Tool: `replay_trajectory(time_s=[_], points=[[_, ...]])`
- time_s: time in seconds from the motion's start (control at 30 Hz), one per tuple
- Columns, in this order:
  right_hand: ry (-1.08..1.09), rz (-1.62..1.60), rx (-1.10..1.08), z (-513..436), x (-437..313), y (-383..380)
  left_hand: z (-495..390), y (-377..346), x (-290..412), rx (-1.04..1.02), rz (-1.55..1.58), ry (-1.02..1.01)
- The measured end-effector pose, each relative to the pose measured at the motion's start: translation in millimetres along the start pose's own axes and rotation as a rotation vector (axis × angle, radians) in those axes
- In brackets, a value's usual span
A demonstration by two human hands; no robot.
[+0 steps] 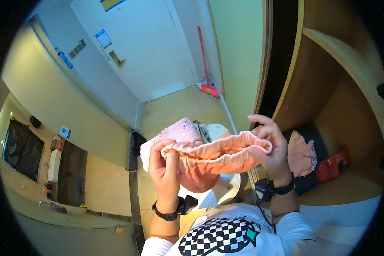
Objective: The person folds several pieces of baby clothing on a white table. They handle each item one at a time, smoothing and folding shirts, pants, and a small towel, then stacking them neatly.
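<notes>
A pink garment with a gathered elastic waistband (224, 156) is stretched out sideways before my chest. My left hand (164, 163) pinches the left end of the band between thumb and fingers. At the other end my right hand (270, 147) grips the band, its index finger raised away from the cloth. The rest of the garment hangs below the band, over a white stool or small table (227, 188). Beyond my left hand lies a folded light pink quilted cloth (176, 131) with printed marks, its underside hidden.
On the right, an open wooden cabinet (332, 96) holds a pink garment (300, 155) and a red bag or packet (332, 166). A red-handled broom (208, 86) leans near the white door (140, 48). To the left, a doorway shows a wall shelf (54, 163).
</notes>
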State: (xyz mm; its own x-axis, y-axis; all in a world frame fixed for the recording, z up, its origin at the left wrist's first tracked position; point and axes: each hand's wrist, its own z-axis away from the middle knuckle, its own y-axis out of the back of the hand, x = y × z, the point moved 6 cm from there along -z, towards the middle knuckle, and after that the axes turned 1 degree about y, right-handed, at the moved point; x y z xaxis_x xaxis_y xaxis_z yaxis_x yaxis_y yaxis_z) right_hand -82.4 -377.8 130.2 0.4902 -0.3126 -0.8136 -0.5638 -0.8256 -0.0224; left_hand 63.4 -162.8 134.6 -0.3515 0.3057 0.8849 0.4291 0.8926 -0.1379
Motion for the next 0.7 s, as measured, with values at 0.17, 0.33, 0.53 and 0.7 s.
replay_trajectory(time_s=[0.17,0.33,0.53,0.7], points=[[-0.181,0.065,-0.223,-4,9,-16,-2,-6,15,-0.092,-0.084,-0.125],[-0.058,0.019,-0.430,0,12,-22,-9,4,11,-0.054,0.055,-0.101],[-0.043,0.113,-0.730,7,25,-39,-13,17,11,-0.158,-0.047,-0.088],[-0.117,0.198,-0.867,14,37,-46,-13,30,14,-0.146,-0.229,-0.083]])
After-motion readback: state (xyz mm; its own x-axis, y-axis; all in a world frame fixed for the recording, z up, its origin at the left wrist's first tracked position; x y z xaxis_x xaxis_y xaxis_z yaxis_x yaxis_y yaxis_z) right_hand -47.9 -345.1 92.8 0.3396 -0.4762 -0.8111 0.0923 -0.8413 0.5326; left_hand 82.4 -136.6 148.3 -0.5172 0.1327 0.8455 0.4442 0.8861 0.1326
